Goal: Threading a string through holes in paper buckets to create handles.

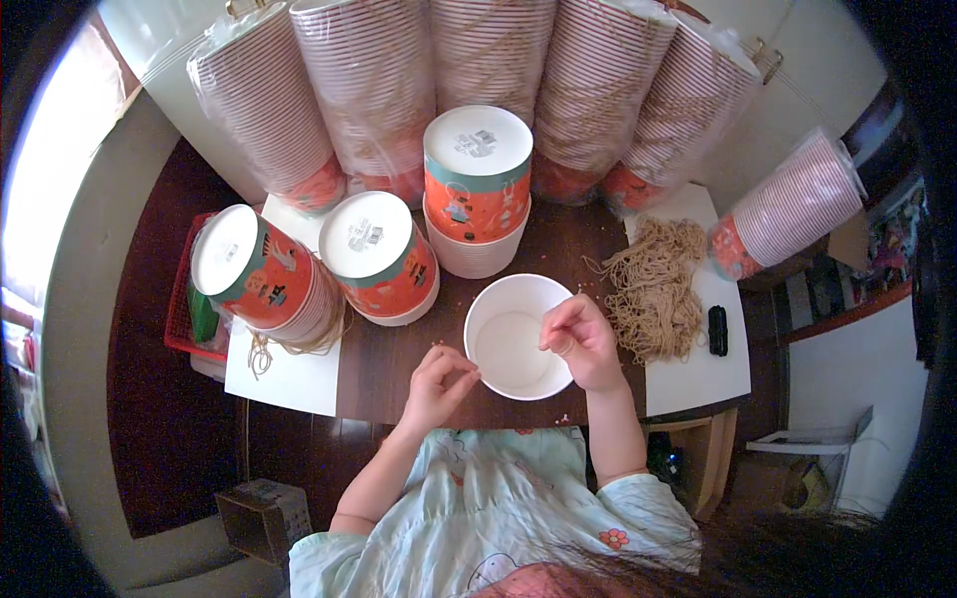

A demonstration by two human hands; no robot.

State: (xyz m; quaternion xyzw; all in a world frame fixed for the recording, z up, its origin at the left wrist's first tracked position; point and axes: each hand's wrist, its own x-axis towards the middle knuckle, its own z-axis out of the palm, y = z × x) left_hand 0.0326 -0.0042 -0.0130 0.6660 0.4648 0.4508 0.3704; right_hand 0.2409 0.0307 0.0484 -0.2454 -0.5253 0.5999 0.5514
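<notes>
Head view, looking down on a dark desk (399, 369). White paper bowl (518, 337) upright at the near edge of the desk, mouth up, interior apparently empty. Left hand (439, 384) just beside the bowl's near-left rim, fingers curled and pinched together, touching or nearly touching the rim; whether anything small sits between the fingertips cannot be told. Right hand (578, 339) over the bowl's right rim, fingers likewise drawn into a loose pinch, gripping nothing clearly visible. Pile of tan rubber bands (653, 289) on a white sheet (698, 374) just right of the right hand, beside a small black object (718, 330). Three stacks of inverted orange printed bowls (477, 189) behind and to the left of the white bowl; a few loose bands under the leftmost stack (261, 267). Bagged sleeves of bowls (374, 90) leaning against the back wall. Red basket (179, 309) at far left.

Risks, as judgement only: bowl light and near the desk edge, so liable to tip or slide toward the lap under a sideways push on the rim; a thin band, if pinched, liable to slip or snap off the fingers; the tilted leftmost stack liable to topple if nudged by the left forearm; loose bands liable to snag and drag off the sheet.
</notes>
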